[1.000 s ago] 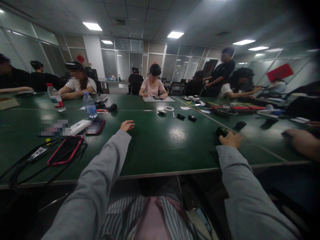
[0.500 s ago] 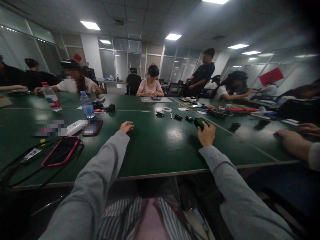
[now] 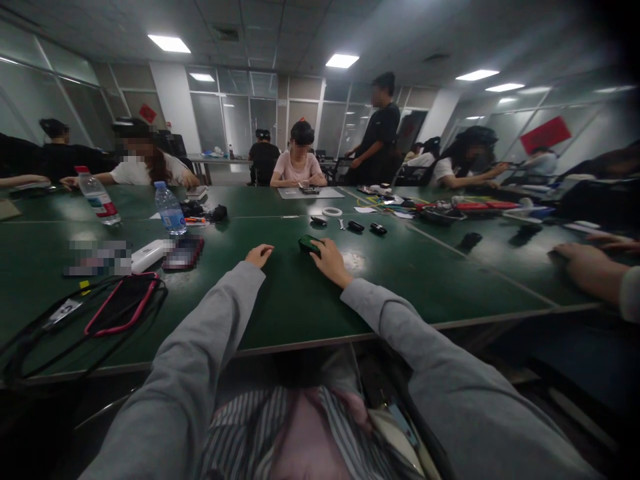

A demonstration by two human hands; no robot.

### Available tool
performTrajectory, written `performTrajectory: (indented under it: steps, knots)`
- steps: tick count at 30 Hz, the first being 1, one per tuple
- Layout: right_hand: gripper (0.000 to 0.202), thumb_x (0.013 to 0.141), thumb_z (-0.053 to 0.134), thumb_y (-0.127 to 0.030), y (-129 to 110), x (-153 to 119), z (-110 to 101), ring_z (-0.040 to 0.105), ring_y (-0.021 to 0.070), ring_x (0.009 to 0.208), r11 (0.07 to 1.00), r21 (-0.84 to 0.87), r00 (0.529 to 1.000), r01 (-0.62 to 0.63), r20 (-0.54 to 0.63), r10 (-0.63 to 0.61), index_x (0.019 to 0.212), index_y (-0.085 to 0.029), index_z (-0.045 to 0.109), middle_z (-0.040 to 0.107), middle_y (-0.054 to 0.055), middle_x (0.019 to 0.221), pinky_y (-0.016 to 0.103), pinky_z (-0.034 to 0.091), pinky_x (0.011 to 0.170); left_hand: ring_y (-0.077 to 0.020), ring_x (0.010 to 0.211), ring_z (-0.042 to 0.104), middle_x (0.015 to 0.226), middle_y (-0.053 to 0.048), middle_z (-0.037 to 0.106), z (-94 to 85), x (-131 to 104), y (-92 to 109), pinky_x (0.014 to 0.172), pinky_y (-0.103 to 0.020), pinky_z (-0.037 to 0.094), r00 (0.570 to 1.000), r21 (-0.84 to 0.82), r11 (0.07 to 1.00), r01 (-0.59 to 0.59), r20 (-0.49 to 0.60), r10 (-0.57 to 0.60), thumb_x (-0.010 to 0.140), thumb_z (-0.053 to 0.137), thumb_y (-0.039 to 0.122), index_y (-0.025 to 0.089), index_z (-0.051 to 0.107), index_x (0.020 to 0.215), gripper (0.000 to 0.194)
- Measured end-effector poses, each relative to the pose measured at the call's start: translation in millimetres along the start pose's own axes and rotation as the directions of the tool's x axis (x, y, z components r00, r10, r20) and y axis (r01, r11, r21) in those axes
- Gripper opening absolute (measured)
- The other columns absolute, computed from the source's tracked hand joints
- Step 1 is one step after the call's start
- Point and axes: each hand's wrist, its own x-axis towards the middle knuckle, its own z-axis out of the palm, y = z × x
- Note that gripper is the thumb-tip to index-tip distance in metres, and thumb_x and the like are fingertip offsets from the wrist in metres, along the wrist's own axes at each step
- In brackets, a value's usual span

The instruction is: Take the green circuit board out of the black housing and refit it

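My right hand (image 3: 330, 261) grips a small dark device with a green edge (image 3: 309, 245), held low over the green table (image 3: 300, 300) near its middle. My left hand (image 3: 259, 255) rests on the table a short way to the left of the device, fingers loosely apart, holding nothing. Both arms wear grey sleeves and reach forward from the near edge.
Two water bottles (image 3: 169, 209) stand at the left. A red-edged phone case on black cables (image 3: 120, 310) lies near left, beside a white box (image 3: 149, 255). Small dark devices (image 3: 356, 227) and a tape roll (image 3: 331, 212) lie farther out. Several people sit around; another person's hand (image 3: 585, 267) rests at right.
My right hand picked up the dark device at the right and carried it leftward to the table's middle, close to my left hand. My left hand barely moved. A standing person walked left.
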Motion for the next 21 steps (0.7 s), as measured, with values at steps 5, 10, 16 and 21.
performTrajectory:
  steps: [5,10,16,21]
  knots:
    - [0.045,0.079,0.059,-0.031,-41,9,29,0.045,0.0275,0.107,0.992,0.125,0.999,-0.025,0.051,0.018,0.121,-0.019,0.049,0.048,0.012,0.111,0.047,0.043,0.093,-0.0193,0.104,0.057,0.097,-0.004,0.067,4.3,2,-6,0.101,-0.034,0.036,0.999,-0.012,0.999,0.030,-0.017,-0.030,0.076,0.059,0.014,0.022,0.066,0.092,0.019]
    - [0.063,0.073,0.065,-0.038,-53,6,34,0.043,0.0295,0.113,0.981,0.186,0.998,-0.051,0.040,0.045,0.128,-0.016,0.040,0.045,0.015,0.121,0.049,0.038,0.098,-0.0184,0.106,0.057,0.105,-0.006,0.065,8.2,3,-8,0.099,-0.032,0.037,0.996,-0.015,0.999,0.045,-0.077,-0.046,0.077,0.061,0.018,0.020,0.064,0.096,0.020]
    - [0.047,0.076,0.062,-0.039,-53,5,27,0.051,0.0264,0.101,0.984,0.170,0.994,-0.057,0.104,0.039,0.116,-0.017,0.048,0.054,0.012,0.106,0.045,0.043,0.090,-0.0188,0.105,0.058,0.108,-0.009,0.064,9.9,2,-2,0.098,-0.032,0.038,0.998,-0.112,0.993,0.036,-0.048,-0.042,0.077,0.062,0.025,0.017,0.064,0.097,0.021]
    - [0.046,0.081,0.057,-0.029,-70,3,13,0.047,0.0254,0.111,0.973,0.217,0.993,0.085,0.062,-0.100,0.123,-0.019,0.043,0.048,0.011,0.117,0.043,0.041,0.095,-0.0181,0.102,0.059,0.110,-0.012,0.063,11.9,7,-2,0.091,-0.030,0.045,0.996,-0.307,0.950,0.053,-0.053,-0.072,0.073,0.068,0.025,0.013,0.062,0.102,0.033]
